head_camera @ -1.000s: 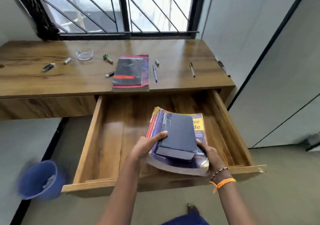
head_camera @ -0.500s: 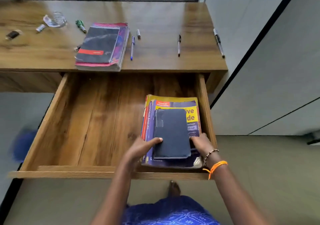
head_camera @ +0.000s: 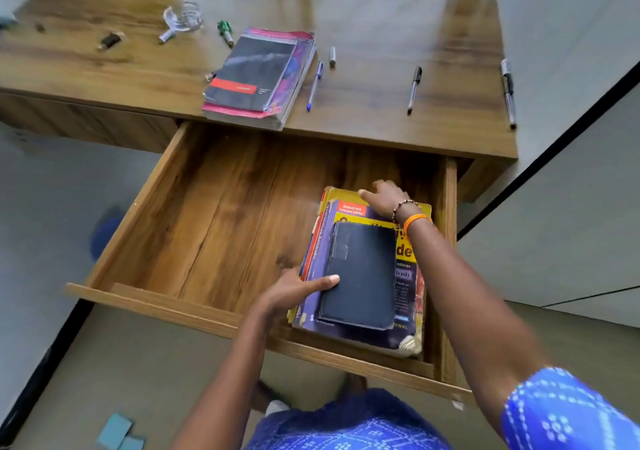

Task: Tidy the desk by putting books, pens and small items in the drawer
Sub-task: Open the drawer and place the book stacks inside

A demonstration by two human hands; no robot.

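Drawer (head_camera: 214, 227) pulled fully open, wood-grain bottom mostly bare. In its right front corner: stack of 2 books, big purple/yellow paperback (head_camera: 408, 276) w/ worn corners lying flat, small dark navy book (head_camera: 363, 276) flat on top, both roughly square to the drawer's right wall. On tabletop (head_camera: 381, 26): 2nd stack (head_camera: 259, 75), dark cover w/ red band over a pink-edged book, at front edge above the drawer. Just right of it blue pen (head_camera: 314, 86), small grey cap-like piece (head_camera: 332, 56), then black pen (head_camera: 414, 89), further right a pen (head_camera: 508, 92) at tabletop's right edge. Left of stack: green-tipped marker (head_camera: 225, 32), clear plastic item (head_camera: 183, 16), small dark bits; too blurred to ID.
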